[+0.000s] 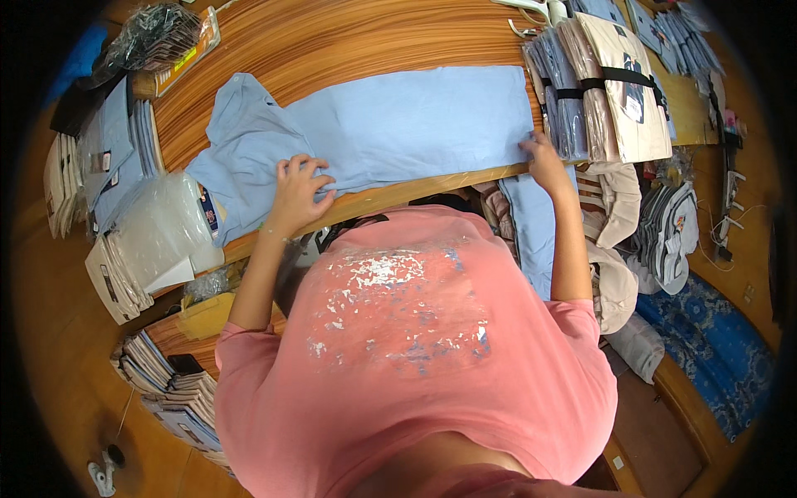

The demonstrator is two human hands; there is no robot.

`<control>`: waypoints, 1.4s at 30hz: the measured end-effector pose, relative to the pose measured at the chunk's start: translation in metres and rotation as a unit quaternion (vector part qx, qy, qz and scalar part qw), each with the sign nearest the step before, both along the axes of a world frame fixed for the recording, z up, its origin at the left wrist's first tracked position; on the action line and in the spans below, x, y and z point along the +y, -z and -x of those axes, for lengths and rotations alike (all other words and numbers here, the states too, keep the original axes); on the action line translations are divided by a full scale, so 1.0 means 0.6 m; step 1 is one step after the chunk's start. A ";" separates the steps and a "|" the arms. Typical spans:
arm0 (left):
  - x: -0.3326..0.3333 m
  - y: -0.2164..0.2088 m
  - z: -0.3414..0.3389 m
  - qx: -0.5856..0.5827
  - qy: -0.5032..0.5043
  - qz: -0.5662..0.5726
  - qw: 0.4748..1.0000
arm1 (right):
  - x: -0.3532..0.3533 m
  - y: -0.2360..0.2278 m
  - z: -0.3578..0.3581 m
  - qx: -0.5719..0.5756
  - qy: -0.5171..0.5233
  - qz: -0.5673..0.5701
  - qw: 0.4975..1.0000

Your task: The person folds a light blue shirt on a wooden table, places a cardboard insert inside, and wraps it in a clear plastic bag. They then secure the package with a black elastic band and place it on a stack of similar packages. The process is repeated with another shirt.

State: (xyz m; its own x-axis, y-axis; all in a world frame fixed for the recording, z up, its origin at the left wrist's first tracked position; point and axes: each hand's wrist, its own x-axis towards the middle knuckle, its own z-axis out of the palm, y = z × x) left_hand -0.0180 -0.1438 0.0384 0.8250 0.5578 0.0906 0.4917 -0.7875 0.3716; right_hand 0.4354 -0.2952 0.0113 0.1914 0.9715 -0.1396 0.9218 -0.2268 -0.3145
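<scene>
1. The light blue garment (415, 124) lies across the wood-grain table (349, 29) in front of me, a smooth, flat length to my right and a bunched, creased part to my left.
2. My left hand (300, 195) is on its near side, about where smooth meets rumpled. The fingers are spread and bent, with nothing clearly clasped between them.
3. My right hand (544, 164) is at the near right corner. It is a little blurred, so I cannot tell whether its fingers pinch the cloth or only rest there.
4. If my left fingers dragged instead of pressing flat, those rumples could run into the smooth length and crease it.
5. The near side lies close along the table's front edge (398, 192); a hard tug toward me could slip the cloth over it.
6. The right end sits just beside the strapped stack of folded garments (618, 95); a careless outward sweep could bump it askew.
7. On the left, the bunched part lies up against the clear plastic bags (158, 224), which look slick; pulling there could shift them too.
8. A second light blue cloth (534, 228) hangs beside my right forearm, where a backward elbow might snag it.
</scene>
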 end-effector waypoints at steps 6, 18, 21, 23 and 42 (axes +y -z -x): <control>0.055 0.028 -0.069 -0.059 -0.050 0.001 0.997 | 0.187 0.006 0.028 -0.057 0.133 -0.222 0.964; 0.060 0.097 -0.074 0.020 -0.063 -0.054 0.996 | 0.210 0.068 0.050 -0.115 -0.027 -0.207 0.971; 0.064 0.102 -0.078 0.010 -0.053 -0.065 0.996 | 0.203 0.107 0.023 -0.162 -0.022 -0.191 0.968; 0.060 0.103 -0.066 0.022 -0.064 -0.071 0.995 | 0.219 0.062 0.086 -0.103 -0.001 -0.254 0.962; 0.093 -0.033 0.242 -0.389 -0.271 0.148 0.868 | 0.506 -0.143 0.617 -0.079 -0.565 0.053 0.820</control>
